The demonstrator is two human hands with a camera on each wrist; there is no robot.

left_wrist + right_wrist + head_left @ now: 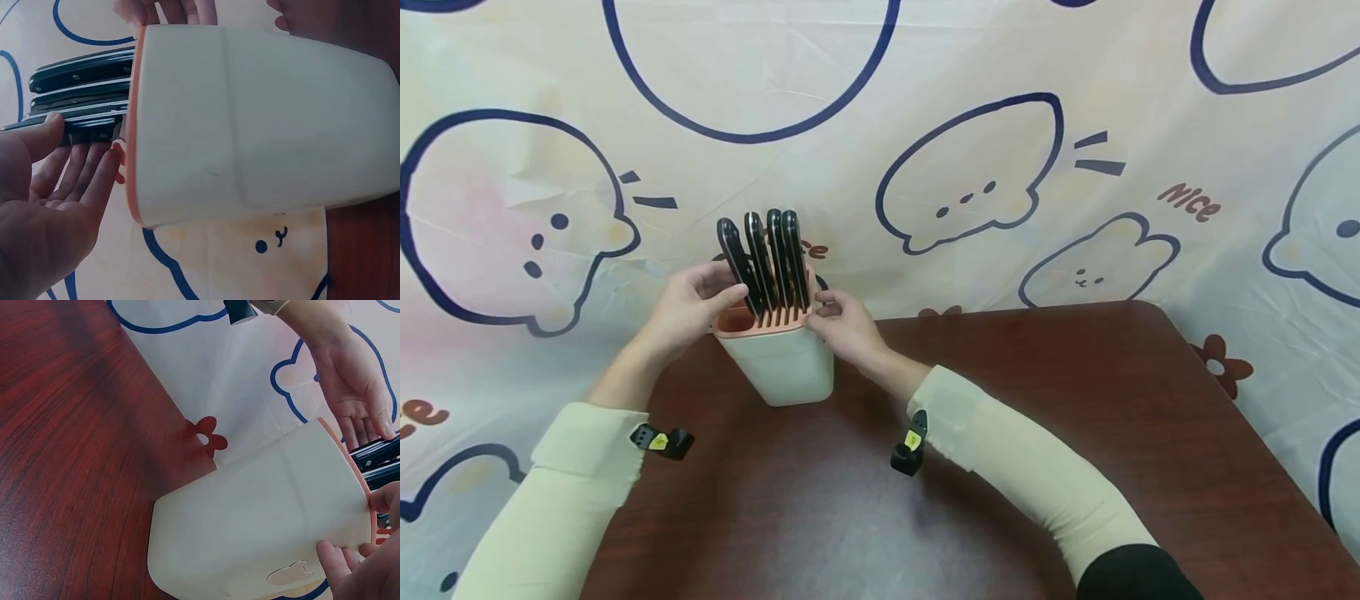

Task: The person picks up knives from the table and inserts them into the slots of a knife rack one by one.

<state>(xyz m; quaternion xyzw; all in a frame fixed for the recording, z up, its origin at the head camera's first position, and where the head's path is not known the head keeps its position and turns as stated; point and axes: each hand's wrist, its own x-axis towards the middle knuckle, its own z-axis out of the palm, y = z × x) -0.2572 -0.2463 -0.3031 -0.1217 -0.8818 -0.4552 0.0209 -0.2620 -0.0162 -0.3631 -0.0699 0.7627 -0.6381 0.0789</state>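
A cream knife block (786, 367) with an orange slotted top stands near the table's back edge. Several black-handled knives (778, 262) rise from its slots. With thumb and fingers on either side, my left hand (688, 304) pinches the leftmost knife's handle (737, 258); in the left wrist view the thumb lies on this handle (94, 128), fingers behind it. My right hand (850, 329) grips the block's upper right edge, thumb by the rim. The right wrist view shows those fingers (334, 559) against the block's side (250, 512).
Left of the knives, the block's top has a wider oval opening (735, 320). The dark red-brown table (865, 500) spreads toward me. Close behind it hangs a cream cloth with cartoon drawings (820, 183). Small black cameras (670, 443) are strapped at both wrists.
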